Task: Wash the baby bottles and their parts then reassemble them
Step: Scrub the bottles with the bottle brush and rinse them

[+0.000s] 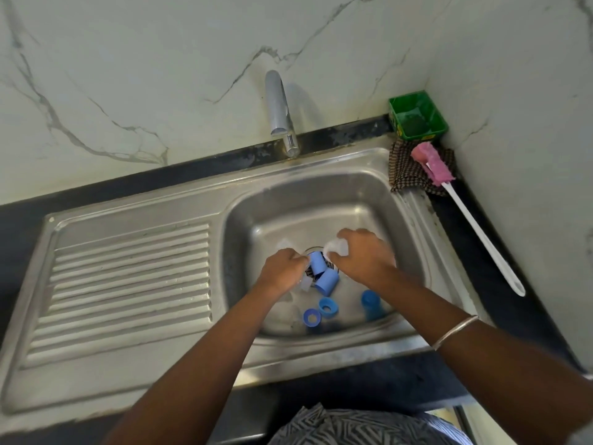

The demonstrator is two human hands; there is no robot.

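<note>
Bottle parts in sink (359, 194): left hand (282, 268) pinching blue cap (317, 263), right hand (362, 255) gripping clear teat (337, 247)

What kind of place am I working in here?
Most likely a home kitchen sink corner: a stainless steel sink with a ribbed drainboard, a tap against a marble-look wall, and a pink bottle brush on the dark counter.
</note>
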